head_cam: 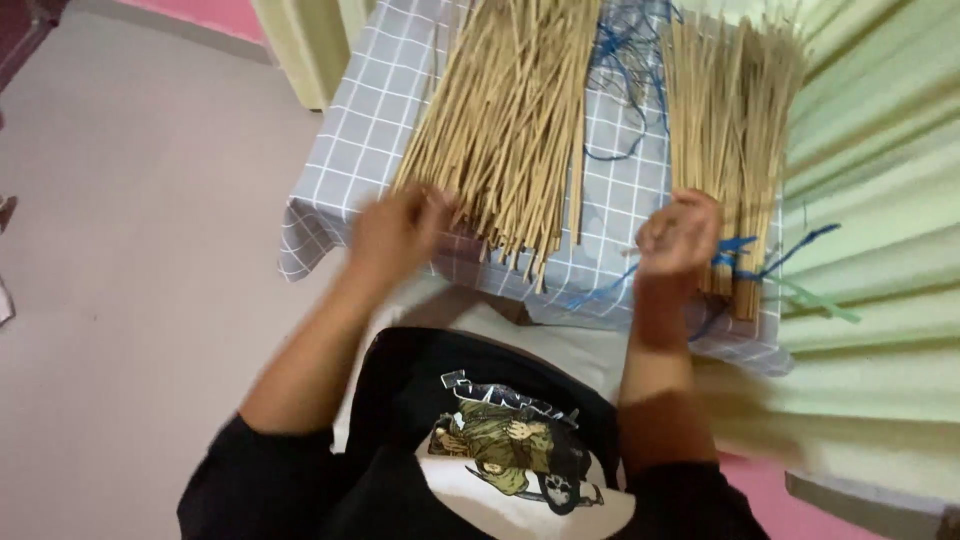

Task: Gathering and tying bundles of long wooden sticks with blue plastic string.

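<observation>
Two heaps of thin tan sticks are lying on a small table covered with a grey cloth (372, 120) checked in white. The larger loose pile (510, 110) is fanning out across the middle, its ends reaching the near edge; the smaller bundle (730, 130) is sitting at the right side, tied near its near end with blue string (745, 250). More blue string (625, 60) is lying tangled between the two heaps at the far side.

The left hand (395, 232) is resting against the near left ends of the larger pile — it is blurred, so whether it is gripping any sticks cannot be told. The right hand (680, 235) is curling its fingers inward, just beside the tied bundle, seemingly pinching string.

A pale grey floor (130, 250) is stretching away open on the left, and pale green corrugated sheeting (880, 200) is crowding the table's right edge.
</observation>
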